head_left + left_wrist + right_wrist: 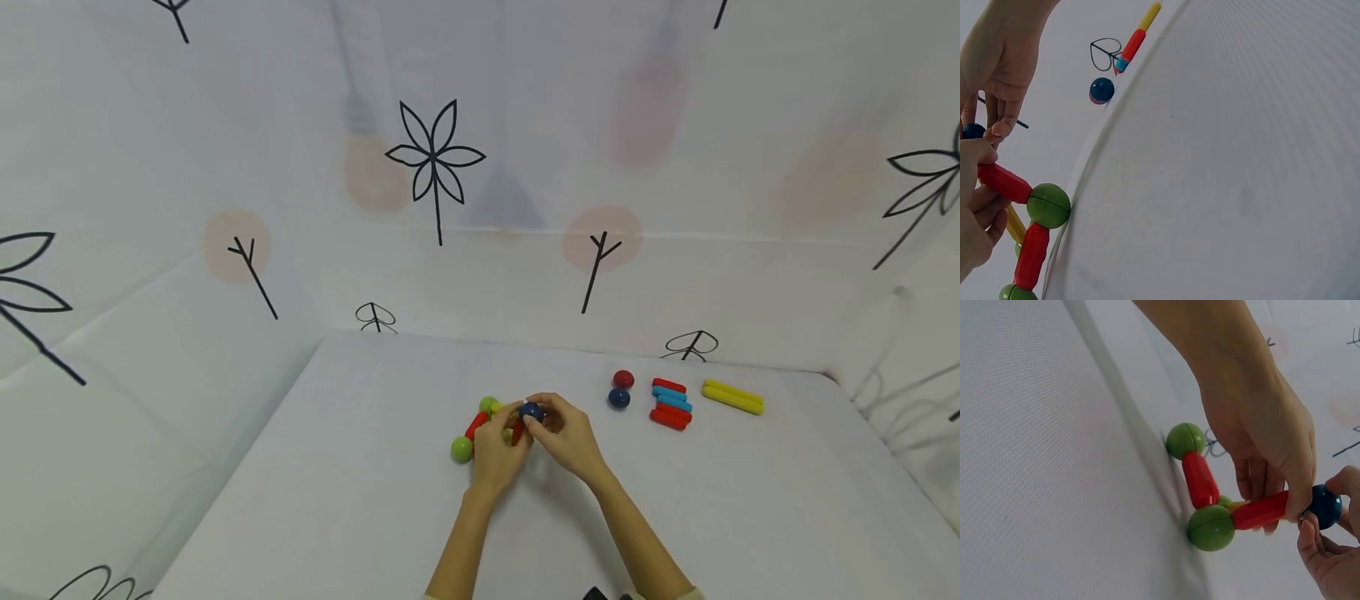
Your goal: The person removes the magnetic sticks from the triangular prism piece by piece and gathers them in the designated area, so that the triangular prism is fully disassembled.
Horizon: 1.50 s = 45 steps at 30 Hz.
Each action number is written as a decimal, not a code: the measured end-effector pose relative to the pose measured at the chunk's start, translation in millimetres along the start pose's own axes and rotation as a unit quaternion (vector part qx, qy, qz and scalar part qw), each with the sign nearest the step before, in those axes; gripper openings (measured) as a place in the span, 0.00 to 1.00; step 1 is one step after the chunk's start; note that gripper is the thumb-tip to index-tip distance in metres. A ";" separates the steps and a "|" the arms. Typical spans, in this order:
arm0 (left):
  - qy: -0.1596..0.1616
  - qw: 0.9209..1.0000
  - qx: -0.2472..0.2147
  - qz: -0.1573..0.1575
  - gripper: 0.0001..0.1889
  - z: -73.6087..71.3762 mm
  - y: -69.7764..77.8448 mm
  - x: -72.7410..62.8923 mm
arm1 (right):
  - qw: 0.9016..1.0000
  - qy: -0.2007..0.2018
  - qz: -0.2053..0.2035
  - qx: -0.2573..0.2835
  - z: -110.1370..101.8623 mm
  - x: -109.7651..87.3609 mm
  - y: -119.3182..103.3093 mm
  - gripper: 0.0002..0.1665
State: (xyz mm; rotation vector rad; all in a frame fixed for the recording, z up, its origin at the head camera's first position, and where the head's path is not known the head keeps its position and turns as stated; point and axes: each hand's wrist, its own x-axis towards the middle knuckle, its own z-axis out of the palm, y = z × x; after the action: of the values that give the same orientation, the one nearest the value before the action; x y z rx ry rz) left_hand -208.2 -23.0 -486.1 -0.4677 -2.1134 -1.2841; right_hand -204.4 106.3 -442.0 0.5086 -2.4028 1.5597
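Note:
My left hand (501, 454) grips the upper part of a red rod (1261, 511) that slants up from a green ball (1211, 529). With fingertips and thumb, my right hand (573, 442) pinches a dark blue ball (1326, 506) right at the rod's upper end. Below the hands, the rod belongs to a joined frame of balls and rods. Another red rod (477, 425) links two green balls, one nearer me (462, 450) and one farther off (488, 404). A yellow rod (1016, 224) runs behind, partly covered by my left hand.
Right of the hands, a red ball (623, 379) and a blue ball (619, 398) lie close together. Beside them sit several short red and light blue rods (671, 406) in a row, then yellow rods (733, 397). A patterned white cloth (495, 275) rises behind the white table (337, 500).

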 end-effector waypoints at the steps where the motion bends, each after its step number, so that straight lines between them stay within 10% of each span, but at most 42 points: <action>1: -0.001 1.000 0.002 -0.001 0.16 0.3 0.2 -0.1 | 1.000 0.000 0.004 0.001 0.6 0.5 4.5 0.15; 19: 0.076 0.996 0.046 -0.004 0.14 6.7 -0.1 -3.9 | 0.996 -0.056 0.003 0.070 -10.8 -6.3 -23.4 0.17; 25: 0.061 0.998 0.033 -0.008 0.12 4.6 -0.3 -3.4 | 0.996 -0.013 0.036 0.085 -14.2 -7.1 -18.0 0.17; 38: 0.037 0.999 0.015 -0.021 0.15 3.9 -0.3 -4.5 | 0.985 0.083 0.153 0.020 -51.5 -11.3 59.2 0.28; 45: 0.023 0.999 0.013 -0.031 0.15 4.0 -2.3 -4.9 | 0.974 0.072 0.214 0.003 -72.0 -16.2 81.6 0.32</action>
State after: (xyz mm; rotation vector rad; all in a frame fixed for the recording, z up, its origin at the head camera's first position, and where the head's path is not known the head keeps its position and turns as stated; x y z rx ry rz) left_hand -207.2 -20.5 -492.3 -0.3615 -2.1179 -1.2876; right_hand -222.5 205.1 -486.8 -0.1335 -2.5050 1.6934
